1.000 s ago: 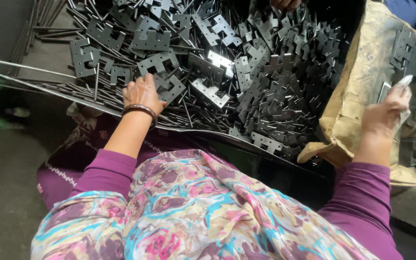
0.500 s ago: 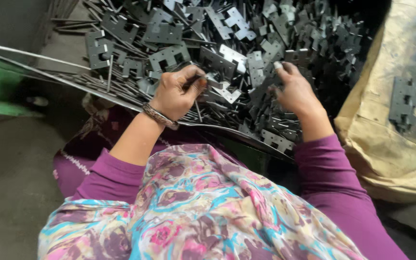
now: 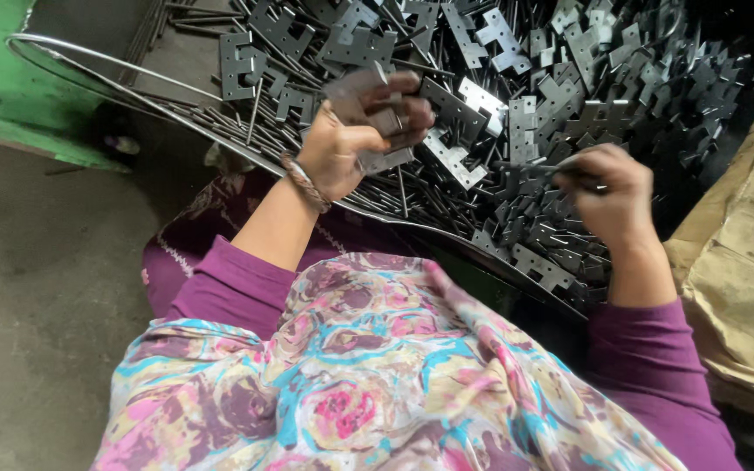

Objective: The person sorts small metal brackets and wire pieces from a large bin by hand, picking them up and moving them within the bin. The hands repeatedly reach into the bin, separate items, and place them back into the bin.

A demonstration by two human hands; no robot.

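A big pile of flat grey metal brackets [image 3: 569,78] and thin metal rods fills a shallow wire-rimmed tray [image 3: 89,74] in front of me. My left hand [image 3: 351,144] is raised over the pile's near edge, fingers closed around a notched metal bracket [image 3: 364,92]. A bangle sits on that wrist. My right hand [image 3: 613,187] rests on the pile further right, pinching a thin metal rod [image 3: 530,166] that points left. Both purple sleeves and a flowered cloth over my lap fill the lower part of the view.
A tan sack [image 3: 743,279] lies at the right edge beside the tray. A green painted metal frame [image 3: 10,96] stands at the upper left. Bare grey concrete floor [image 3: 37,331] runs along the left side.
My right hand came from the sack at the right to the pile and took a rod. My left hand lifted off the pile with a bracket in it.
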